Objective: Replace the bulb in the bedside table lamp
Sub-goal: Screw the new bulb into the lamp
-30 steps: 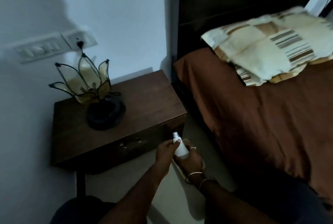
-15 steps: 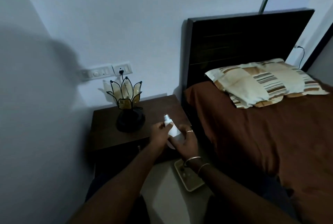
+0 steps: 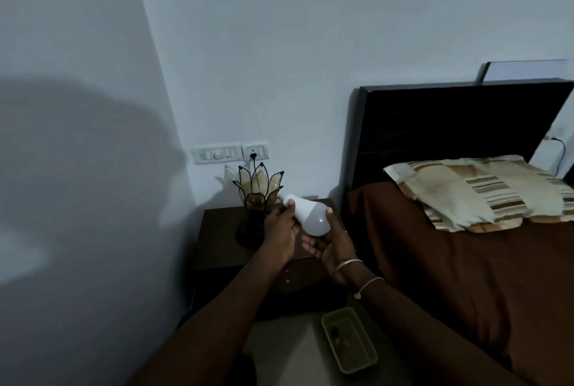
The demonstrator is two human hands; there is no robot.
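Note:
A white bulb (image 3: pixel 307 214) lies tilted between both hands, its cap pointing up-left toward the lamp and its round end toward me. My left hand (image 3: pixel 279 230) grips its neck with thumb on top. My right hand (image 3: pixel 329 243) cups the round end from below and from the right. The lotus-shaped lamp (image 3: pixel 257 191), with yellow glass petals on a dark round base, stands at the back left of the dark wooden bedside table (image 3: pixel 217 239), just behind my left hand. Its cord runs up to a wall socket (image 3: pixel 254 152). The lamp's holder is hidden among the petals.
A small beige tray (image 3: pixel 349 343) lies on the floor in front of the bedside table. The bed with a brown sheet (image 3: pixel 466 277), a striped pillow (image 3: pixel 478 190) and a dark headboard stands right beside the table. Walls close in at left and behind.
Both hands lifted the bulb from low in front of the table's drawer up over the tabletop, close to the lamp. The bulb tilted so its round end faces me. The camera pulled back and rose.

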